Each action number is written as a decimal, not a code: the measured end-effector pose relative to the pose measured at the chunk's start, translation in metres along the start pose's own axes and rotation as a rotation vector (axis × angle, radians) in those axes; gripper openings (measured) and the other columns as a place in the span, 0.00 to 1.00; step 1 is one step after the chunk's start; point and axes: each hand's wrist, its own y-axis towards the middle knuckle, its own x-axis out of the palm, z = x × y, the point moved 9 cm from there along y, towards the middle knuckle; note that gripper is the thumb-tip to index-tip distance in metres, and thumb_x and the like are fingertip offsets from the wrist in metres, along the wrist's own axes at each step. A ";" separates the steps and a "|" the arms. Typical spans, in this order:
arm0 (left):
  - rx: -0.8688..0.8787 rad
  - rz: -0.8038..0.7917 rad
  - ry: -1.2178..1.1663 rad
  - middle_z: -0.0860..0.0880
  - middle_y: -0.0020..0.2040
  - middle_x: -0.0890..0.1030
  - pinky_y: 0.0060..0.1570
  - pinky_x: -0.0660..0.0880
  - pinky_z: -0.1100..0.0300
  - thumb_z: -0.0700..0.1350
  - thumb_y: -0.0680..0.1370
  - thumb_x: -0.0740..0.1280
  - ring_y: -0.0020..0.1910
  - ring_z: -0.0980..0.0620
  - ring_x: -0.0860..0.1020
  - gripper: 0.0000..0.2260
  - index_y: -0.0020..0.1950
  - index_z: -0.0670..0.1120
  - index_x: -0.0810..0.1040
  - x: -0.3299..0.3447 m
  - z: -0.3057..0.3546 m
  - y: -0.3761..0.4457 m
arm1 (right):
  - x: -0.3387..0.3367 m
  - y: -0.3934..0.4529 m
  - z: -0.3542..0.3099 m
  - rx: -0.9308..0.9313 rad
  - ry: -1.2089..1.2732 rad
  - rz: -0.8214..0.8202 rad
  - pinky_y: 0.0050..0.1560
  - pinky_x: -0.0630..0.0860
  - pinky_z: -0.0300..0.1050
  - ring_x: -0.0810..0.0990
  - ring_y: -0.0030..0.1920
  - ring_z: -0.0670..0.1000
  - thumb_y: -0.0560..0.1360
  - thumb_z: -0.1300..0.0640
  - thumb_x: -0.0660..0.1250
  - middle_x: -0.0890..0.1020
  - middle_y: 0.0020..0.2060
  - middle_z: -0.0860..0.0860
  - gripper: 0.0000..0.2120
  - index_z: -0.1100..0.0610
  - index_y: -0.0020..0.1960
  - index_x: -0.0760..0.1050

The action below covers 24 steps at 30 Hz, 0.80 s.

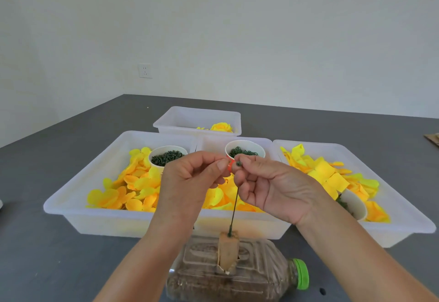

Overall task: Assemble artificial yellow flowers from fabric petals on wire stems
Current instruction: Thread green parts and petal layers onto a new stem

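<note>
Wire stem [234, 209] — upright, foot stuck in a block [227, 249] on a lying plastic bottle [237, 275], before the petal trays [78, 197]. Right hand [273, 191] pinches a small green ring [238, 164] at its tip; left hand [190, 180] — fingers curled, thumb beside the tip, hold unclear.

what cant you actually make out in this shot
- Head view: top of the wire stem, hidden behind the right hand.
- Small green piece at the fingertips: too small to identify.
- Third cup in the right tray: contents mostly hidden by the right hand's wrist.
- Plastic bottle: base cut off by the bottom edge.
</note>
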 end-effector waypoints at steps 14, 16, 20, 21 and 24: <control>0.009 -0.013 0.037 0.50 0.31 0.83 0.33 0.73 0.70 0.37 0.67 0.73 0.30 0.60 0.77 0.03 0.36 0.45 0.84 0.009 0.005 -0.024 | -0.002 -0.028 -0.022 -0.246 -0.249 0.004 0.31 0.78 0.37 0.81 0.31 0.48 0.62 0.60 0.70 0.83 0.34 0.55 0.03 0.56 0.34 0.82; 0.011 0.018 0.064 0.51 0.31 0.82 0.33 0.73 0.70 0.37 0.68 0.73 0.30 0.60 0.77 0.06 0.36 0.47 0.84 0.007 0.004 -0.026 | 0.000 -0.032 -0.024 -0.289 -0.308 0.008 0.32 0.78 0.37 0.82 0.31 0.48 0.61 0.60 0.70 0.83 0.34 0.55 0.04 0.56 0.35 0.83; 0.003 0.050 0.175 0.57 0.30 0.80 0.28 0.68 0.71 0.38 0.68 0.74 0.28 0.60 0.74 0.08 0.37 0.52 0.83 0.004 -0.002 -0.028 | 0.004 -0.039 -0.028 -0.401 -0.432 0.050 0.34 0.78 0.37 0.82 0.32 0.48 0.57 0.57 0.73 0.84 0.34 0.54 0.08 0.56 0.37 0.84; 0.007 0.055 0.214 0.58 0.30 0.79 0.27 0.68 0.71 0.38 0.67 0.74 0.28 0.60 0.73 0.09 0.37 0.53 0.83 0.004 -0.002 -0.028 | 0.003 -0.039 -0.029 -0.423 -0.448 0.078 0.33 0.77 0.37 0.82 0.33 0.48 0.57 0.56 0.73 0.84 0.34 0.55 0.09 0.56 0.37 0.84; 0.046 0.063 0.288 0.57 0.31 0.80 0.31 0.71 0.69 0.38 0.66 0.75 0.29 0.60 0.74 0.10 0.36 0.54 0.82 0.005 -0.002 -0.029 | -0.003 -0.039 -0.027 -0.458 -0.482 0.152 0.32 0.76 0.35 0.81 0.33 0.47 0.56 0.55 0.73 0.84 0.34 0.55 0.08 0.54 0.35 0.84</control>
